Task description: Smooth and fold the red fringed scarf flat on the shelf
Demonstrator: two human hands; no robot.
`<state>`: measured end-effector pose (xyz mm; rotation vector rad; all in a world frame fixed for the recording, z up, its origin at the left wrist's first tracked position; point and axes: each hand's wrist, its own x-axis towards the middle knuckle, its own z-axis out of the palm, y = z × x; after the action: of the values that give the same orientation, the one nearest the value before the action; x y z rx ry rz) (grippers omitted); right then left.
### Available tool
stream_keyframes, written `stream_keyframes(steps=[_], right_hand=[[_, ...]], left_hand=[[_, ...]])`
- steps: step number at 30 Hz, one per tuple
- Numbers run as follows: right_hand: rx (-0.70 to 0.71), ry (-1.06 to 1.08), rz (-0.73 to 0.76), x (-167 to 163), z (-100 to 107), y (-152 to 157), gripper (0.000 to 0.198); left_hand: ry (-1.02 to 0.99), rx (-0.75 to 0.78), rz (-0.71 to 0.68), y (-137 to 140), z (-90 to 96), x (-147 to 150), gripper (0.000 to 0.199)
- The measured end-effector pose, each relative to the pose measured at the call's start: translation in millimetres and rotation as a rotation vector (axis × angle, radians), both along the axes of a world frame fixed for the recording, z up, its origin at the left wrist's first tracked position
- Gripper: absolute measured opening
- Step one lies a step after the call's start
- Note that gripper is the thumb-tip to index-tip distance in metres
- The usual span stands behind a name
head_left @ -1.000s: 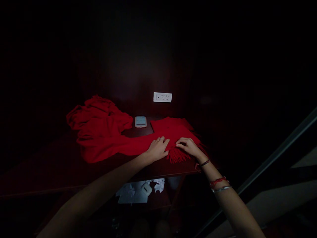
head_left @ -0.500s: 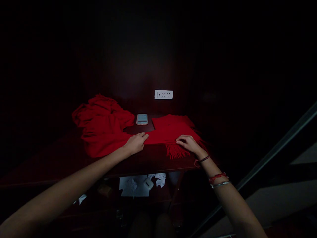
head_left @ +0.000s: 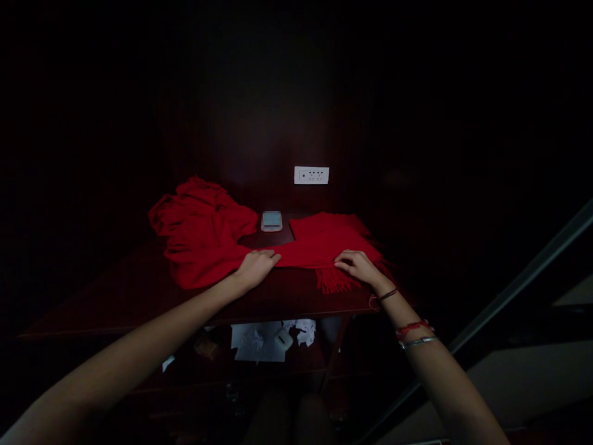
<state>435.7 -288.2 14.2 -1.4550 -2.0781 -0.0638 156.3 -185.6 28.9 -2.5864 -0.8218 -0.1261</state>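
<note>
A red fringed scarf (head_left: 306,253) stretches across the dark wooden desk (head_left: 115,296). Its left part lies in a crumpled heap, while the right part is folded flat, with tassels hanging toward the front. At the near edge of the narrow middle stretch, my left hand (head_left: 257,267) is closed on the fabric, its thumb side low against the cloth. My right hand (head_left: 360,267) pinches the same near edge farther right, just above the tassels. Fingertips of both hands are partly hidden by the cloth and the dim light.
Behind the scarf lies a phone (head_left: 272,221) with a lit screen. A white wall socket (head_left: 312,175) sits above it. On a shelf below the desktop are paper sheets (head_left: 252,352), crumpled paper (head_left: 306,334) and a small white case (head_left: 283,339). A pale diagonal bar (head_left: 523,272) runs at right.
The whole view has shifted slightly, so things appear a little farther right. Both hands stay at the scarf's near edge, with the left fingers lying a bit flatter on the cloth.
</note>
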Motion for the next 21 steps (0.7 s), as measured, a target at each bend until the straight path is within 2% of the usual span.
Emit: stream_keyframes(steps=[3, 7, 11, 15, 17, 19, 21], right_hand=[[-0.002, -0.012, 0.01, 0, 0, 0, 0.018], [-0.019, -0.037, 0.035, -2, 0, 2, 0.019], [-0.016, -0.068, 0.061, -4, 0, 3, 0.021], [-0.01, -0.083, 0.053, -4, 0, 2, 0.021], [-0.009, -0.088, 0.049, -4, 0, 2, 0.02], [-0.011, -0.089, 0.05, -4, 1, 1, 0.02], [-0.013, -0.089, 0.051, -5, 1, 1, 0.019]], left_hand=[[-0.001, 0.048, 0.089, 16, -0.1, -34, 0.034], [0.048, 0.056, 0.068, 38, 4.6, -86, 0.039], [0.04, 0.124, 0.085, 59, 17.1, -123, 0.042], [-0.069, 0.185, 0.262, 78, 29.8, -149, 0.053], [-0.034, 0.092, 0.387, 81, 38.1, -154, 0.06], [0.067, -0.13, 0.53, 77, 49.7, -149, 0.071], [0.146, -0.364, 0.591, 66, 62.8, -132, 0.087]])
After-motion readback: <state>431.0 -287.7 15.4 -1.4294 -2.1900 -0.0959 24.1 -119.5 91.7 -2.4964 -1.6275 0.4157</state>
